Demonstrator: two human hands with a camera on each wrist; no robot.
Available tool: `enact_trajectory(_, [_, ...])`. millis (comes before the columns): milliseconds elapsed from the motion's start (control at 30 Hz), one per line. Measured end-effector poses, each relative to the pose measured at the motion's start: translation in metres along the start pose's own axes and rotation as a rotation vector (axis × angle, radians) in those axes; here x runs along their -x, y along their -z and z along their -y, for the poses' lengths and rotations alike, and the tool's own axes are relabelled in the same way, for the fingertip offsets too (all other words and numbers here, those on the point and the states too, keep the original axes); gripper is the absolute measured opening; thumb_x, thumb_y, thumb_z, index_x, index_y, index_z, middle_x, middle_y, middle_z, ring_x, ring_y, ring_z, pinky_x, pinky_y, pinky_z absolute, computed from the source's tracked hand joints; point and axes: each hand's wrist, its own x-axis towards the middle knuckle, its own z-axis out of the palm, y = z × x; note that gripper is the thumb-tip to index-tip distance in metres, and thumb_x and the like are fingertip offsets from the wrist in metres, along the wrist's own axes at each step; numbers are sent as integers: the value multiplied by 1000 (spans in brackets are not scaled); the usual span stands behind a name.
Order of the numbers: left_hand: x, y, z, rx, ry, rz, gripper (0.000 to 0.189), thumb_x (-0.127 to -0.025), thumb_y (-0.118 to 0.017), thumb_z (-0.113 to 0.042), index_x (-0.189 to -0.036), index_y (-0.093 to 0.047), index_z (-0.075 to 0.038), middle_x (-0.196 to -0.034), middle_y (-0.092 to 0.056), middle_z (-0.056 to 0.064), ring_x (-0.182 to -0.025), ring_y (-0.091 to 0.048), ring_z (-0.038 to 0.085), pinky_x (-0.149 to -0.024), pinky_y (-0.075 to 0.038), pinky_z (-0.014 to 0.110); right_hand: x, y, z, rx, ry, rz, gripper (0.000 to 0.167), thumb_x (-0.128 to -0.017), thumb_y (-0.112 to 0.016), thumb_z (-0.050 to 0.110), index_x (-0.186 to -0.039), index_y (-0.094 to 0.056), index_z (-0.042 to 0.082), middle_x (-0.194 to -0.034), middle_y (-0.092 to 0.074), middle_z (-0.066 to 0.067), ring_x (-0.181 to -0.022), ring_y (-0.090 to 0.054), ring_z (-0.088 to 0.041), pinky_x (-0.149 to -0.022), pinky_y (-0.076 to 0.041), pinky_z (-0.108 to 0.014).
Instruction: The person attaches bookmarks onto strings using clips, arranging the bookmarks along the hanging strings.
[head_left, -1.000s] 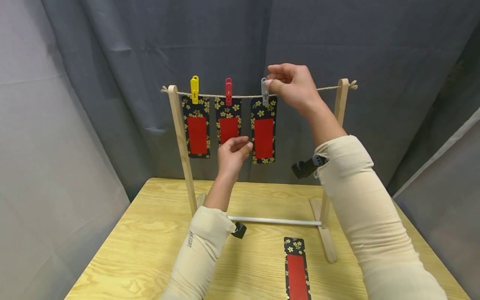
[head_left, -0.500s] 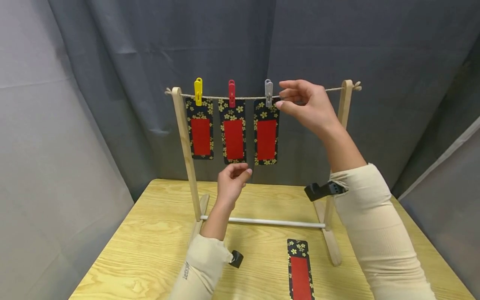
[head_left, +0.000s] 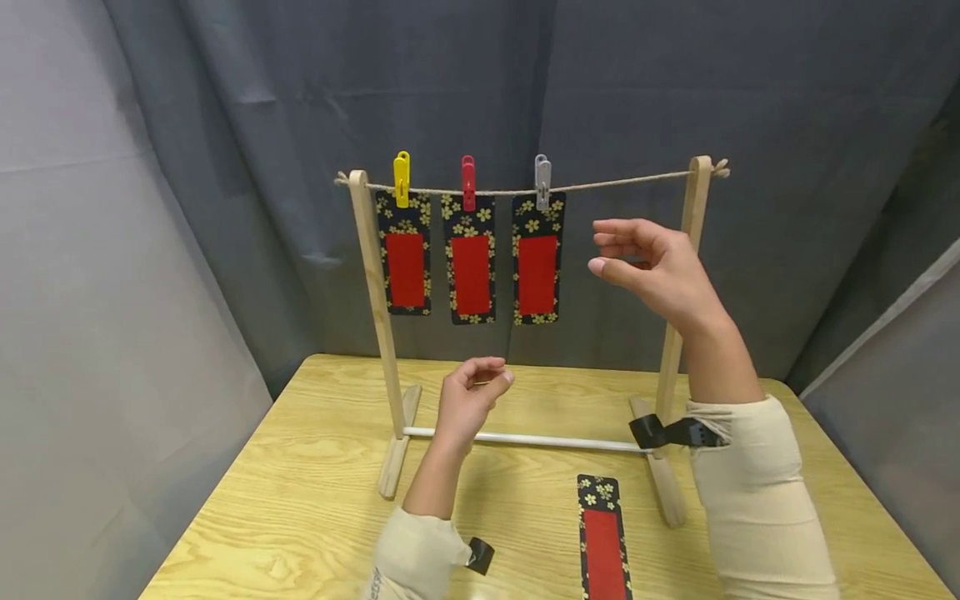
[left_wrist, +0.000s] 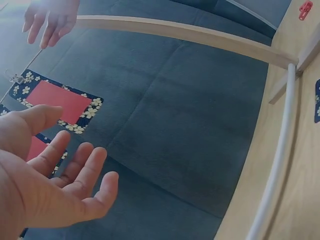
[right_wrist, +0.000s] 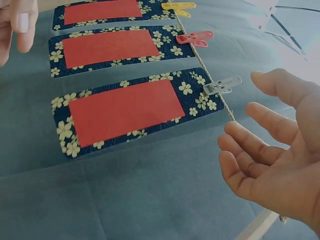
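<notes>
Three dark floral cards with red centre panels hang in a row from a rope (head_left: 615, 182) strung between two wooden posts. A yellow clothespin (head_left: 402, 179) clips the left card (head_left: 406, 267), a red clothespin (head_left: 468, 182) the middle card (head_left: 471, 271), and a grey clothespin (head_left: 543, 182) the right card (head_left: 537, 271). My right hand (head_left: 660, 271) is in the air right of the grey-pegged card, fingers loosely bent around nothing. Below the middle card my left hand (head_left: 468, 404) hovers with relaxed fingers, holding nothing. A fourth matching card (head_left: 603, 542) lies on the table.
The wooden stand has a left post (head_left: 378, 308), a right post (head_left: 693, 217) and a white crossbar (head_left: 555, 441) low between its feet. It stands on a wood-grain table (head_left: 255, 517). Grey curtains (head_left: 637, 100) hang behind. Another red clothespin (left_wrist: 306, 9) lies on the table in the left wrist view.
My right hand has let go of the grey clothespin and moved right and down, away from the rope. My left hand has dropped from in front of the middle card to below it.
</notes>
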Motion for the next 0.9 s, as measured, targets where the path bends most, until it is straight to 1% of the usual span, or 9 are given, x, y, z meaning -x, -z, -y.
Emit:
enact_trajectory(200, [13, -2, 9, 24, 69, 38, 27, -81, -72, -15, -104, -66, -2, -91, -62, 4, -79, -57, 15, -64, -44, 28, 22, 5, -12, 34, 33, -27, 42, -86, -68, 12, -126, -57, 6, -116, -58, -8, -100, -54, -15, -75, -44, -19])
enact_trajectory(400, [29, -3, 19, 26, 105, 76, 29, -82, -72, -17, -106, -65, -4, -93, -62, 5, -81, -57, 16, -66, -44, 29, 46, 11, -28, 59, 14, -43, 42, -85, -68, 8, -125, -57, 5, -112, -59, -1, -99, -54, -10, -74, -43, -19])
enact_trajectory(600, [43, -7, 39, 34, 122, 130, 30, -83, -71, -19, -109, -64, -6, -98, -61, 6, -86, -58, 19, -71, -45, 31, 70, 18, -50, 51, 9, -25, 44, -85, -68, 4, -127, -55, 4, -113, -58, 6, -99, -54, -9, -72, -44, -17])
enact_trajectory(733, [50, -13, 53, 35, 150, 126, 30, -81, -73, -19, -107, -64, -7, -99, -61, 7, -87, -58, 20, -72, -46, 36, 84, 19, -63, 31, -9, 4, 44, -85, -67, 3, -127, -54, 2, -114, -58, 7, -92, -57, -11, -70, -46, -17])
enact_trajectory(833, [54, -16, 64, 29, 167, 121, 31, -80, -73, -17, -107, -65, -5, -98, -62, 7, -84, -59, 19, -70, -47, 35, 93, 19, -70, 39, -42, 5, 43, -85, -67, 5, -126, -55, 2, -112, -58, 6, -90, -57, -11, -70, -47, -18])
enact_trajectory(900, [57, -18, 69, 28, 175, 120, 30, -80, -73, -16, -106, -65, -4, -97, -62, 6, -82, -60, 18, -67, -46, 32, 101, 19, -75, 49, -68, -12, 42, -86, -67, 6, -126, -56, 4, -110, -59, 6, -91, -57, -10, -70, -46, -18])
